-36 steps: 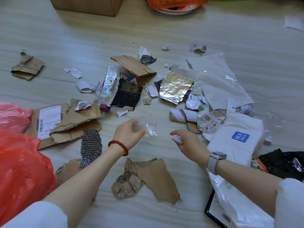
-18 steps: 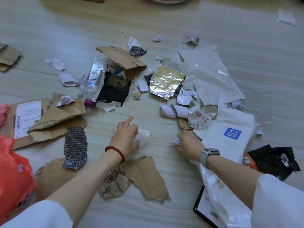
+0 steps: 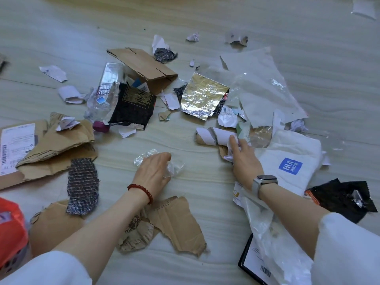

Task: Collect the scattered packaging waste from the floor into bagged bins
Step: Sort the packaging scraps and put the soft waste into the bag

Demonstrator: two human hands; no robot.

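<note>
**Both hands loaded, litter thick on every side**

Left hand point(image 3: 153, 171): fingers curled down over a crumpled clear plastic film point(image 3: 174, 167), gathering it against the floor point(image 3: 205, 182). Right hand point(image 3: 242, 159): white paper scrap point(image 3: 228, 157) bunched in the palm while the fingers stretch toward the torn paper tube point(image 3: 211, 136), apparently touching it.

Waste lies all over the floor: torn cardboard point(image 3: 176, 221) just below the left wrist, foil sheet point(image 3: 203, 97) and crushed bottle point(image 3: 107, 87) farther out, white mailer bag point(image 3: 287, 159) beside the right hand. The only bin bag in view is the red bag point(image 3: 10, 229) at the left edge, well apart from the right hand's load.

Risks, as judged:
- Film is slick and springy; a loose fist may let it unfurl and slip out during the carry.
- Right hand already holds paper; adding the tube could push the scrap out.
- The sleeve or forearm sweeping over the mailer bag could drag light scraps along.

Room: an open strip of floor runs between the hands. The left arm's route to the red bag crosses cardboard and a mesh pad point(image 3: 82, 186); lift high.
</note>
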